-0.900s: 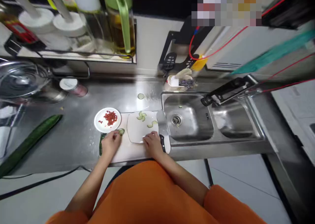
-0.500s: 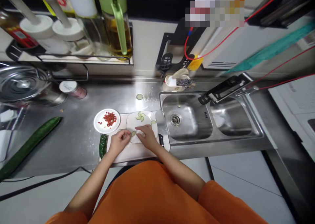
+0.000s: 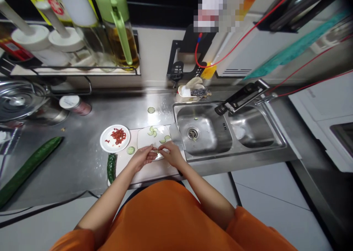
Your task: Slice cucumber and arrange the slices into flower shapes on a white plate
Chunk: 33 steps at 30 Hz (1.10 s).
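Over the near part of a white square plate (image 3: 143, 137), my left hand (image 3: 143, 157) and my right hand (image 3: 171, 154) meet at their fingertips. Both pinch a small cucumber slice (image 3: 156, 150) between them. Curved cucumber pieces (image 3: 152, 131) form a pinwheel on the plate, and more pieces (image 3: 165, 139) lie at its right. The plate rests on a pale cutting board (image 3: 124, 166). On the board's left part lies a round cucumber slice (image 3: 130, 150), near my left hand. A short cucumber piece (image 3: 111, 168) is at the board's left edge.
A round white plate (image 3: 103, 140) holds chopped red bits. Further left lies a long cucumber (image 3: 30, 166). A knife blade (image 3: 177, 135) is right of the square plate, beside the double sink (image 3: 204, 133). Another slice (image 3: 151, 110) lies behind, on the steel counter (image 3: 82, 133).
My hands have come together at the slice, my right hand moving nearer and leaving the pieces at the plate's right uncovered. The whole view has shifted slightly.
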### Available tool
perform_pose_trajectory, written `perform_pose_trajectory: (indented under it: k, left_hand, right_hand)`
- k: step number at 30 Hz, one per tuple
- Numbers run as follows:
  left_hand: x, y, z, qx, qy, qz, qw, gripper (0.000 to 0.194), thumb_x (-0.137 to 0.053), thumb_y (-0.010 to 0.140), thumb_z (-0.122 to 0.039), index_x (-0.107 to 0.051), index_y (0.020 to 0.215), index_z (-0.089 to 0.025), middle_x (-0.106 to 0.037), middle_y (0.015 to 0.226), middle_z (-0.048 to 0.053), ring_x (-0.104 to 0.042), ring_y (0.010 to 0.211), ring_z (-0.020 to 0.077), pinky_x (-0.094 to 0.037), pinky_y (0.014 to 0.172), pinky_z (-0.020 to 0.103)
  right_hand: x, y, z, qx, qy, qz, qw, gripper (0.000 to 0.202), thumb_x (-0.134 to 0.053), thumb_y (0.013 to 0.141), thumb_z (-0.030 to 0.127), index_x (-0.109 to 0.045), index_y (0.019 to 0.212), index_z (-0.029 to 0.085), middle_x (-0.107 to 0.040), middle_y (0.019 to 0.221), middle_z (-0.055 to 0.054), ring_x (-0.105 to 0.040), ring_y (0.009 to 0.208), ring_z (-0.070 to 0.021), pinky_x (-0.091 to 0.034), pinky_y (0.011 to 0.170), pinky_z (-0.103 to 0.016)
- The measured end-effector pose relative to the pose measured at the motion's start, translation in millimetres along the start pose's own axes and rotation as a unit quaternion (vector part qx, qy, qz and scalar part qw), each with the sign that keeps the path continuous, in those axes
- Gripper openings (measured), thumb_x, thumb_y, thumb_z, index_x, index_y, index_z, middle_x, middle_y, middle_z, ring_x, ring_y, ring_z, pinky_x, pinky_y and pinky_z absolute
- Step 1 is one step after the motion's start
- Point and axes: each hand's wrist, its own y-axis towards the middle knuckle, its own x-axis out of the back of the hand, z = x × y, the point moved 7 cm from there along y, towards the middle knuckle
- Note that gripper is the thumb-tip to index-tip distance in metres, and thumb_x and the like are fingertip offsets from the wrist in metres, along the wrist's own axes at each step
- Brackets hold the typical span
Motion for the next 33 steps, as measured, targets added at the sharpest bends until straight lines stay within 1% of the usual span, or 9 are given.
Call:
perform_pose_trajectory:
  k: [3, 6, 12, 15, 17, 20, 24, 27, 33]
  left_hand:
    - [-12.0, 5.9, 2.1, 0.033, -0.024, 0.027, 0.999, 0.039, -0.075, 0.065, -0.041, -0.065, 0.091, -0.014, -0.069, 0.077, 0.007, -0.061, 0.062, 0.0095, -0.042, 0.054, 0.018]
    - [-17.2, 14.1, -1.6, 0.022, -0.033, 0.017, 0.999, 0.038, -0.079, 0.057, -0.026, -0.066, 0.091, -0.014, -0.067, 0.072, 0.004, -0.059, 0.06, 0.0078, -0.041, 0.053, 0.016]
    - [-22.0, 33.5, -17.5, -0.055, 0.048, -0.021, 0.997, 0.042, -0.076, 0.055, -0.024, -0.069, 0.095, -0.013, -0.065, 0.068, 0.001, -0.049, 0.051, 0.0054, -0.035, 0.049, 0.019]
    - [-22.7, 42.6, -29.5, -0.107, 0.122, -0.049, 0.985, 0.035, -0.073, 0.058, -0.025, -0.069, 0.09, -0.014, -0.067, 0.069, 0.001, -0.052, 0.054, 0.0078, -0.038, 0.053, 0.021]
    - [-21.9, 47.5, -37.9, -0.136, 0.193, -0.081, 0.968, 0.028, -0.071, 0.061, -0.026, -0.07, 0.087, -0.016, -0.068, 0.071, 0.001, -0.057, 0.06, 0.0106, -0.042, 0.059, 0.022]
    - [-24.0, 52.4, -51.4, -0.188, 0.301, -0.122, 0.927, 0.019, -0.067, 0.066, -0.027, -0.07, 0.083, -0.02, -0.069, 0.074, 0.0, -0.061, 0.068, 0.0131, -0.045, 0.069, 0.025]
    - [-32.6, 55.8, -64.6, -0.25, 0.383, -0.144, 0.877, 0.013, -0.062, 0.072, -0.023, -0.069, 0.082, -0.021, -0.07, 0.08, 0.0, -0.062, 0.075, 0.0146, -0.046, 0.075, 0.026]
    - [-38.1, 58.1, -67.8, -0.262, 0.419, -0.149, 0.857, 0.013, -0.06, 0.074, -0.021, -0.069, 0.083, -0.021, -0.071, 0.083, 0.001, -0.062, 0.077, 0.0155, -0.047, 0.075, 0.027]
    - [-43.8, 60.1, -68.1, -0.261, 0.476, -0.164, 0.824, 0.019, -0.056, 0.077, -0.022, -0.07, 0.088, -0.02, -0.071, 0.083, 0.003, -0.062, 0.077, 0.0175, -0.045, 0.074, 0.027]
  right_hand:
    - [8.5, -4.9, -3.1, 0.003, 0.006, -0.004, 1.0, 0.007, -0.064, 0.079, 0.018, -0.069, 0.078, 0.022, -0.069, 0.078, 0.0, -0.058, 0.079, -0.015, -0.038, 0.082, -0.03]
    - [15.8, -8.2, -11.7, -0.013, -0.001, -0.02, 1.0, 0.006, -0.064, 0.078, 0.018, -0.069, 0.077, 0.022, -0.069, 0.076, 0.0, -0.058, 0.078, -0.0149, -0.038, 0.082, -0.03]
    - [22.0, -8.4, -40.9, -0.111, -0.038, -0.055, 0.992, 0.006, -0.064, 0.077, 0.02, -0.069, 0.077, 0.022, -0.069, 0.075, 0.0, -0.059, 0.078, -0.0159, -0.04, 0.078, -0.028]
    - [20.5, -5.5, -54.8, -0.164, -0.032, -0.076, 0.983, 0.004, -0.064, 0.076, 0.021, -0.067, 0.079, 0.021, -0.068, 0.075, 0.0, -0.059, 0.073, -0.0147, -0.041, 0.072, -0.026]
    - [18.9, -2.7, -61.1, -0.189, -0.043, -0.085, 0.977, 0.004, -0.063, 0.077, 0.021, -0.065, 0.079, 0.02, -0.068, 0.075, 0.0, -0.059, 0.071, -0.014, -0.041, 0.069, -0.024]
    - [17.1, 2.9, -64.2, -0.214, -0.101, -0.076, 0.969, 0.005, -0.059, 0.079, 0.021, -0.064, 0.081, 0.02, -0.067, 0.075, 0.0, -0.058, 0.073, -0.0144, -0.039, 0.068, -0.024]
    - [17.0, 9.2, -61.8, -0.247, -0.199, -0.041, 0.948, 0.011, -0.054, 0.085, 0.023, -0.064, 0.087, 0.02, -0.068, 0.079, -0.002, -0.057, 0.082, -0.0171, -0.035, 0.069, -0.026]
    - [16.6, 12.1, -59.8, -0.263, -0.249, -0.02, 0.932, 0.016, -0.05, 0.089, 0.026, -0.065, 0.091, 0.021, -0.067, 0.083, -0.004, -0.055, 0.091, -0.02, -0.033, 0.071, -0.028]
    - [9.7, 15.2, -59.6, -0.266, -0.28, 0.003, 0.922, 0.021, -0.044, 0.091, 0.026, -0.064, 0.095, 0.021, -0.067, 0.087, -0.007, -0.05, 0.099, -0.023, -0.032, 0.075, -0.031]
